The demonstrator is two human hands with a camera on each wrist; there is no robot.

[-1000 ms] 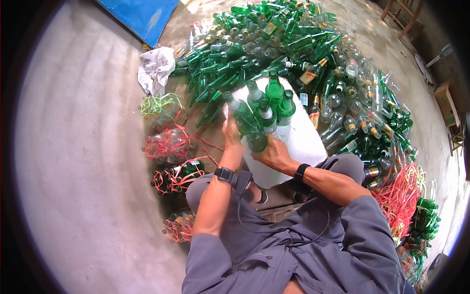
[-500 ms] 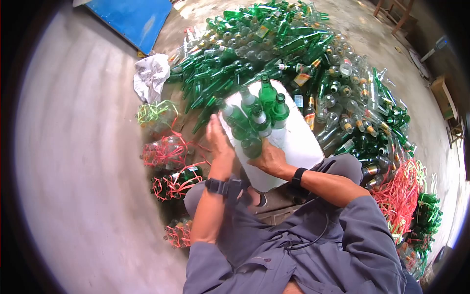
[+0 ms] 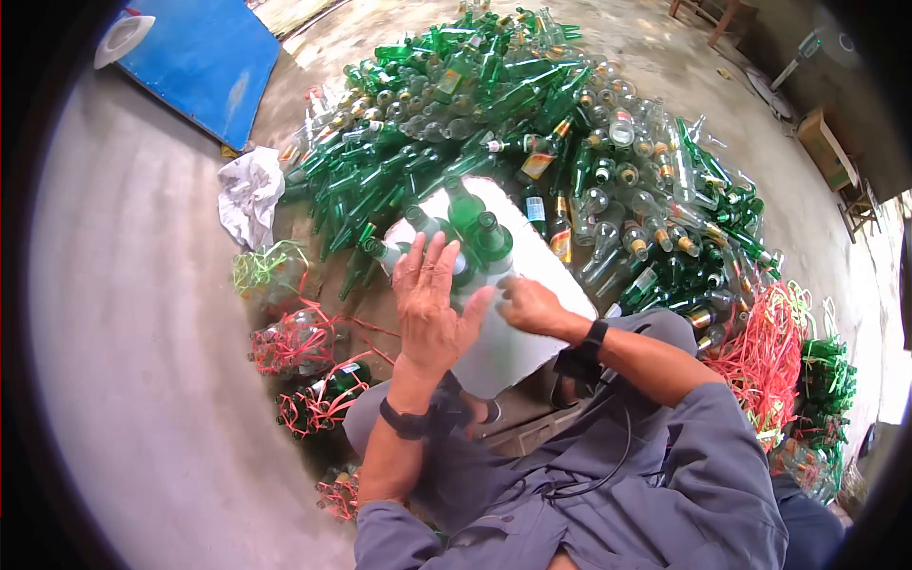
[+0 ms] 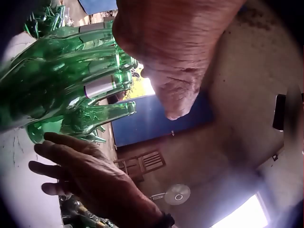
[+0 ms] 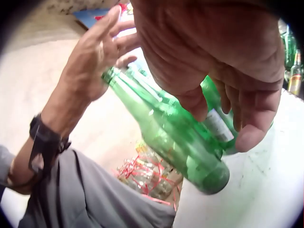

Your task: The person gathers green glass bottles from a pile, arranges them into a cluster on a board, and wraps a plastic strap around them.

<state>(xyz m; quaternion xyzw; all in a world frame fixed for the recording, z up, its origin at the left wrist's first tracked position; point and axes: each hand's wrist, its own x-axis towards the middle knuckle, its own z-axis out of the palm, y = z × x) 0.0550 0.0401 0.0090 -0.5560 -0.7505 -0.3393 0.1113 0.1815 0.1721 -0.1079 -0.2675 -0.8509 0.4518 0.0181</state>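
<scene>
Green bottles [image 3: 486, 245] stand on the white block [image 3: 546, 271]. Above the block, the left hand [image 3: 429, 309] has fingers extended; the right hand [image 3: 534, 306] is relaxed, gripping nothing. When steadying, apply light, even pressure, keeping bases within the block's edges.

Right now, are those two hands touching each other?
Apart. In the left wrist view, the blue panel shows in the gap between the left hand and the right hand.
</scene>
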